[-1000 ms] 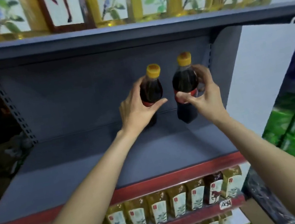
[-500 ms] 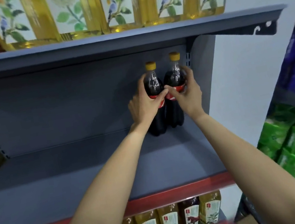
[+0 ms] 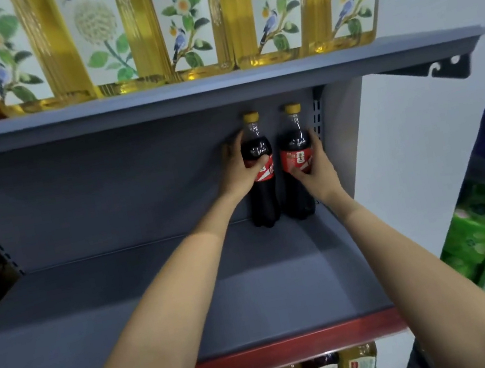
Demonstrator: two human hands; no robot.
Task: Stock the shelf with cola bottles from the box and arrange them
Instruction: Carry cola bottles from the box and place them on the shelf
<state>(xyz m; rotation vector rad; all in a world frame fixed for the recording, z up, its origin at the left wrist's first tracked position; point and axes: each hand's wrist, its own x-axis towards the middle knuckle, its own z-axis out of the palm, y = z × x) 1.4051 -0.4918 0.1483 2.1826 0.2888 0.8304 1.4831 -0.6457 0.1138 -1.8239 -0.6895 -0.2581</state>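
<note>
Bottles upright at right of centre frame, side by side on the grey metal shelf (image 3: pixel 188 290), pushed back into its rear corner, I judge to start a row. My left hand (image 3: pixel 237 173) wraps the left dark plastic cola bottle (image 3: pixel 261 177); my right hand (image 3: pixel 316 167) curls round the right cola bottle (image 3: pixel 295 161). Supply box out of view; both fingertips hidden behind the bottles.

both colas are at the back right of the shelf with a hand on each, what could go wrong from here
1. Both cola bottles, left and right, are tall and narrow; the left hand or right hand pulling away carelessly could tip one into the other.
2. The right bottle stands close to the shelf's side panel, so that hand has little room to withdraw.
</note>
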